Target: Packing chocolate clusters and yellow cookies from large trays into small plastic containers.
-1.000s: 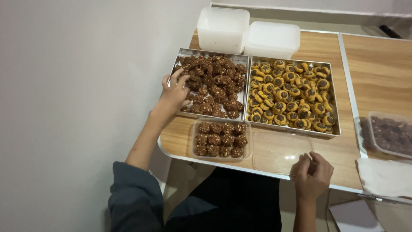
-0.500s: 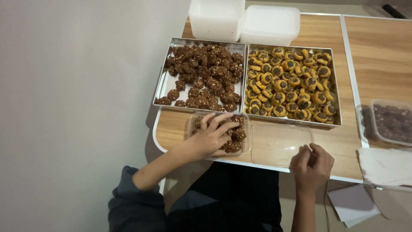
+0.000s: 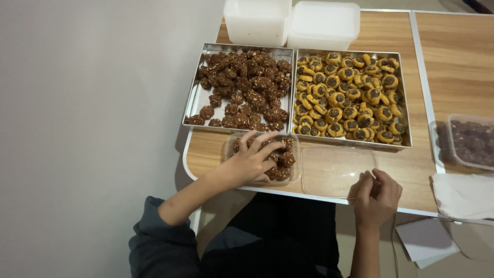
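**Filling the small box with chocolate cookies**

Left hand (image 3: 252, 160) spread wide, fingers down inside clear box (image 3: 263, 158) of dark cookies, just below left tray (image 3: 195, 98). Probably still arranging pieces; then clear lid (image 3: 337, 170) needed. Right hand (image 3: 377, 194) half curled at lid edge, grip unclear.

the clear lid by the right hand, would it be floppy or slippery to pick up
The clear lid looks thin and see-through, so probably light and a bit flexible. It lies flat on the smooth table, so likely slides when pushed. The right hand touches its edge.
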